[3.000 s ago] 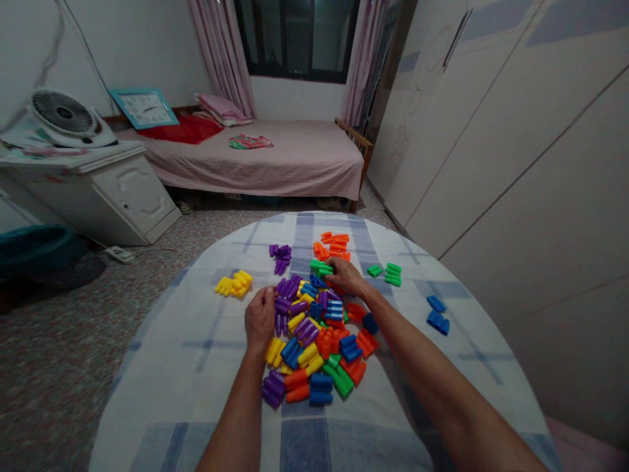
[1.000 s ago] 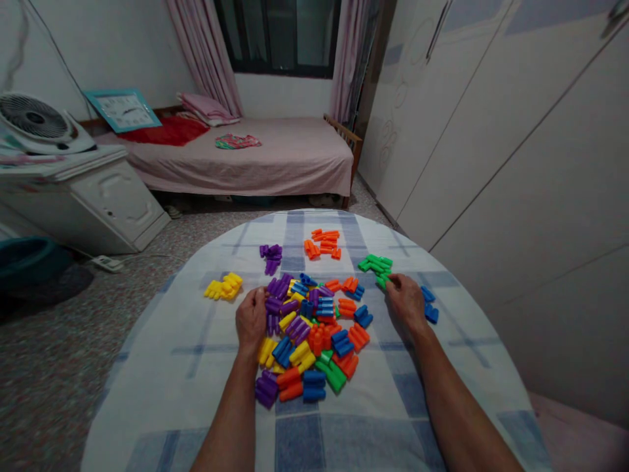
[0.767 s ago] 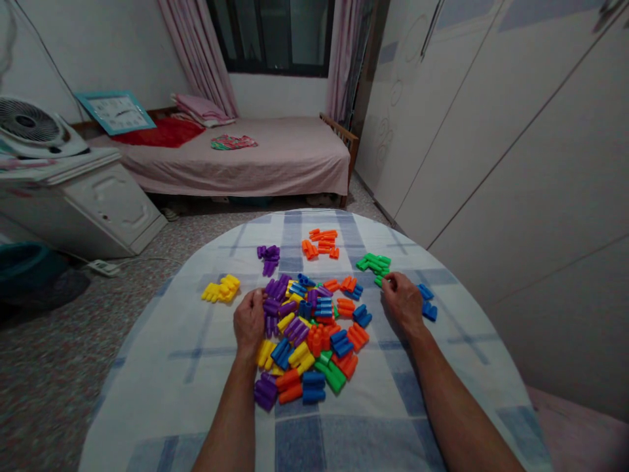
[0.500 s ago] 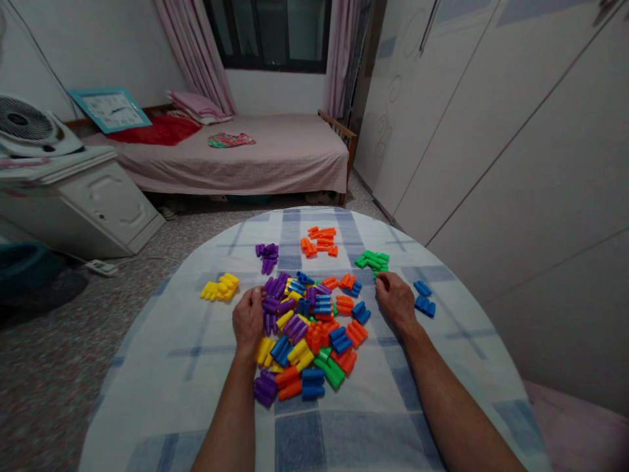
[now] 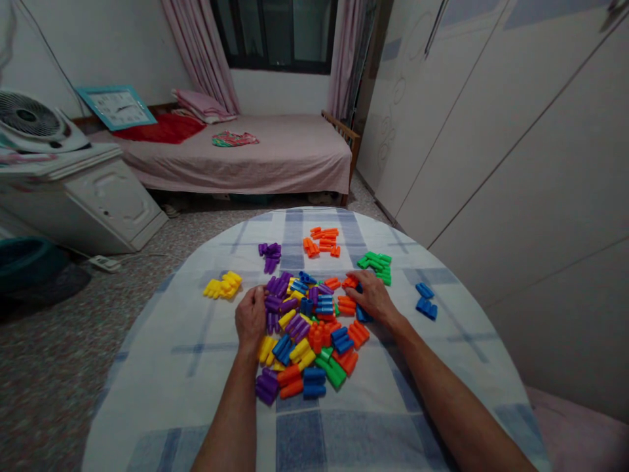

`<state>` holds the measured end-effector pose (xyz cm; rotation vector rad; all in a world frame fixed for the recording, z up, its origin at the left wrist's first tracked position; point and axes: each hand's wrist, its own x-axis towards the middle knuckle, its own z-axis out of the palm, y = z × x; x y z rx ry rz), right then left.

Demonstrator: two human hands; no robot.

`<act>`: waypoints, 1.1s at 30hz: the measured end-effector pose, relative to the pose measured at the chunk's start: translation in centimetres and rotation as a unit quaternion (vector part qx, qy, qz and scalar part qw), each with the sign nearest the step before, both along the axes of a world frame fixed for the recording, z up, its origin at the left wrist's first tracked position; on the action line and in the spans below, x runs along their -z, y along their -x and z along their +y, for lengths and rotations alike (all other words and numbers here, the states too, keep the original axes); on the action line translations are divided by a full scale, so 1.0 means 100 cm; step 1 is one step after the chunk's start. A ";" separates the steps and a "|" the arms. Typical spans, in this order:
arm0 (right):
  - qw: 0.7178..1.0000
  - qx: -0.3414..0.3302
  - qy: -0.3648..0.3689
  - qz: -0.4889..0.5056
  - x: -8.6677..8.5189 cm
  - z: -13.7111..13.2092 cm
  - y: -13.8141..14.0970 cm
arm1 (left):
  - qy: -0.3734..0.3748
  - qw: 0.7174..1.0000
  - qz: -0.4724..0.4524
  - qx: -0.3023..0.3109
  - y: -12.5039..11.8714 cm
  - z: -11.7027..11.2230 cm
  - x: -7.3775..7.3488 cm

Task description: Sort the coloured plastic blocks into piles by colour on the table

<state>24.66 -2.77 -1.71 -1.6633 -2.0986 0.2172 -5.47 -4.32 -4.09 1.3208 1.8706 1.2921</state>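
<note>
A mixed pile of plastic building blocks (image 5: 297,324) in purple, yellow, blue, orange and green lies mid-table. Against its left edge rests my left hand (image 5: 250,316), fingers curled beside the purple blocks (image 5: 273,303); whether anything is in them is hidden. My right hand (image 5: 371,295) reaches over the pile's upper right, its thumb and fingers around an orange block (image 5: 350,281). Part of a blue block (image 5: 362,315) shows beneath that hand. Just beyond it lie green blocks (image 5: 376,262) in their own group.
Separate groups of yellow blocks (image 5: 223,286), purple blocks (image 5: 270,256), orange blocks (image 5: 322,242) and blue blocks (image 5: 426,307) surround the pile. A checked cloth covers the round table (image 5: 196,393). Beyond stand a bed (image 5: 285,151) and, to the right, a wardrobe (image 5: 515,164).
My right hand has moved left from the green group to the pile's upper right and closed around an orange block. My left hand stays by the purple blocks. The view has shifted slightly.
</note>
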 end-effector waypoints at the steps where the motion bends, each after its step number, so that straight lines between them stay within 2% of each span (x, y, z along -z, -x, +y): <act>1: 1.000 0.006 -0.002 -0.007 -0.004 0.002 0.001 | 0.000 1.000 0.001 0.000 0.000 0.000 0.000; 4: 0.999 -0.008 -0.009 -0.035 -0.019 0.009 0.008 | 0.001 1.000 0.004 0.004 0.001 0.000 0.001; 7: 0.992 -0.076 0.025 -0.093 -0.031 0.017 0.020 | 0.002 1.000 0.005 0.002 0.002 0.001 0.002; 9: 0.982 -0.116 0.057 -0.135 -0.033 0.021 0.028 | 0.004 1.000 0.006 0.000 0.002 0.001 0.003; 12: 0.972 -0.133 0.082 -0.177 -0.030 0.025 0.035 | 0.006 1.000 0.006 0.000 0.001 0.000 0.002; 17: 0.970 -0.129 0.077 -0.191 -0.025 0.040 0.037 | 0.011 1.000 -0.003 -0.001 -0.001 -0.001 -0.004; 22: 0.981 -0.065 0.039 -0.181 -0.032 0.075 0.041 | 0.006 1.000 -0.009 0.003 -0.001 -0.001 -0.003; 25: 0.985 -0.035 0.003 -0.171 -0.038 0.085 0.041 | 0.003 1.000 -0.013 0.004 0.000 0.000 0.000; 29: 0.995 -0.025 -0.030 -0.089 -0.038 0.065 0.026 | 0.000 1.000 -0.014 0.004 0.000 0.000 0.000; 33: 0.995 -0.096 -0.009 0.000 -0.019 0.018 0.001 | 0.006 1.000 -0.007 -0.001 -0.002 -0.001 -0.003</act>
